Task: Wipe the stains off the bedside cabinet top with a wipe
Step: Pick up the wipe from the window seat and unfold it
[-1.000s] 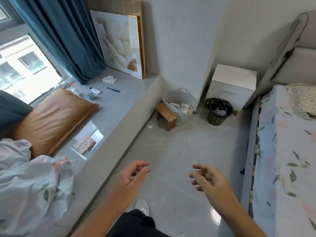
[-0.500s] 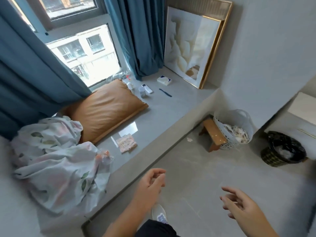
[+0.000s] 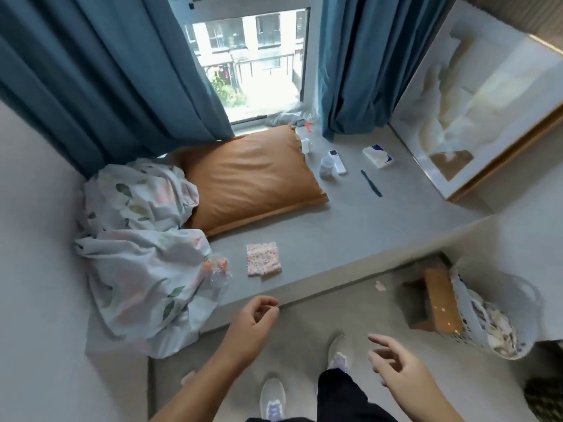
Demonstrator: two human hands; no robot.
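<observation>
A small pink speckled cloth wipe (image 3: 263,258) lies flat on the grey window ledge (image 3: 350,229), near its front edge. My left hand (image 3: 254,322) hovers just below the ledge's edge, a little in front of the wipe, fingers loosely curled and holding nothing. Lower right, my right hand (image 3: 396,365) hangs over the floor with fingers spread, empty. A white tissue pack (image 3: 377,156) sits further back on the ledge. The bedside cabinet is out of view.
On the ledge are a tan pillow (image 3: 246,178), a crumpled floral sheet (image 3: 137,251), a white remote (image 3: 337,161), a dark pen (image 3: 371,183) and a framed picture (image 3: 475,95). A wooden stool (image 3: 435,300) and white basket (image 3: 493,321) stand on the floor at right.
My view has swung left from the cabinet and bed to face the window ledge. Both hands stay empty and the left one has come close to the ledge's edge.
</observation>
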